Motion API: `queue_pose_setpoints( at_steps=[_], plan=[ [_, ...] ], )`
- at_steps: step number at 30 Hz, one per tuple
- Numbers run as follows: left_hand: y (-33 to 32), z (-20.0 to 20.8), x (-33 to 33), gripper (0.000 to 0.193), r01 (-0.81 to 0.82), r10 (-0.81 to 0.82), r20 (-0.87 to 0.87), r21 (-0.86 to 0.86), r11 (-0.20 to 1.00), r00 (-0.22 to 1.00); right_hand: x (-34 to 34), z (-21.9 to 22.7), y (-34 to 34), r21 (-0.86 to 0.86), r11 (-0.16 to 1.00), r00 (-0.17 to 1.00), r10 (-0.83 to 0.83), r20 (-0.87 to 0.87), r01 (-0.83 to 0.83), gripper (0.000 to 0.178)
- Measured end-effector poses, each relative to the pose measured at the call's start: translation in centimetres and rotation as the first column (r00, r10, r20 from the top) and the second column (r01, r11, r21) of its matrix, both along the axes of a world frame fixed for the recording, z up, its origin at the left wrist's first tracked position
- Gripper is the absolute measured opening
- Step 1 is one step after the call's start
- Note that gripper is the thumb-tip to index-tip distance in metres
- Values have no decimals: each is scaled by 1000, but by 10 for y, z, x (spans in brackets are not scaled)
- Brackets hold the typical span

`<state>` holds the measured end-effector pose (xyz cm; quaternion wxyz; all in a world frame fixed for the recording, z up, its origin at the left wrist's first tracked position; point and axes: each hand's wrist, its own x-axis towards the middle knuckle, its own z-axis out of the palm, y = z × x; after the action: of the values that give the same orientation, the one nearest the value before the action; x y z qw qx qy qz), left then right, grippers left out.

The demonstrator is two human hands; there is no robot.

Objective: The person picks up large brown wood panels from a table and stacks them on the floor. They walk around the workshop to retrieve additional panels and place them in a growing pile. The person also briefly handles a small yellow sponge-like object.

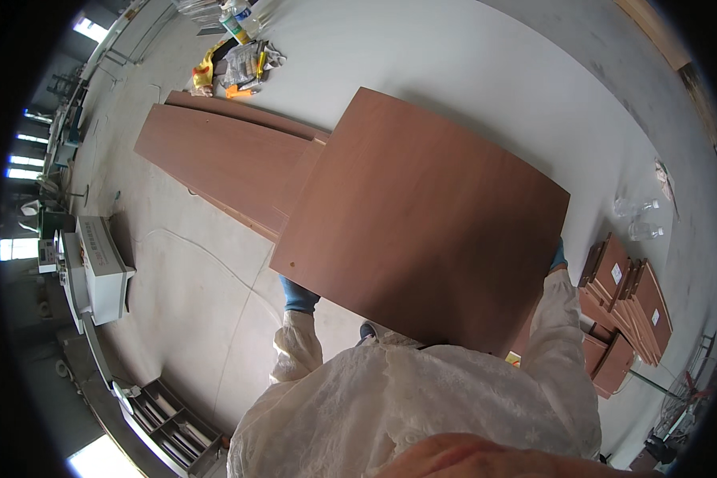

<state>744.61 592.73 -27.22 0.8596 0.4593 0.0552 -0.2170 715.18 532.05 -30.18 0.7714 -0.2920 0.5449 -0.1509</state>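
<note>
A large reddish-brown wooden panel [422, 215] is in front of my body, above part of another brown panel. At its lower left edge, my left hand [299, 295] in a blue glove grips it from below, with the fingers hidden under the board. My right hand [559, 255], also blue-gloved, holds the right edge, and only a sliver of it shows. Further left lie long brown panels [223, 159], one on another, their right ends covered by the board in my hands.
Tools and a yellow bag [204, 72] lie at the far left of the grey table [470, 56], near bottles [235, 25]. Clear plastic bottles [644, 231] and stacked brown boards [625, 295] are at right. A white box [103, 247] and a grey rack [171, 426] stand at left.
</note>
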Motion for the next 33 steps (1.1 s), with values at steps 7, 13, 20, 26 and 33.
queue_pose_setpoints(
  at_steps=[7, 13, 20, 26, 33],
  plan=[
    [5, -7, -3, 46, -37, -352, 450, 656, 753, 821, 0, -14, -23, -797, 545, 907, -144, -396, -261, 44],
    [22, -1, 6, 68, 192, -266, 47, 575, 795, 963, 12, 134, 34, -846, 80, 770, -376, -515, -527, 36],
    [37, -8, 7, 66, 514, -532, -17, 281, 810, 847, 3, 138, 316, -551, -310, 614, -166, -771, -775, 66],
    [43, -15, 16, 57, 732, -719, -199, -13, 682, 666, -5, 117, 339, -508, -263, 564, -226, -794, -820, 76],
    [91, 17, 74, 20, -166, -942, 307, 930, 327, -133, -12, 105, 338, -485, -257, 541, -236, -808, -836, 77]
  ],
)
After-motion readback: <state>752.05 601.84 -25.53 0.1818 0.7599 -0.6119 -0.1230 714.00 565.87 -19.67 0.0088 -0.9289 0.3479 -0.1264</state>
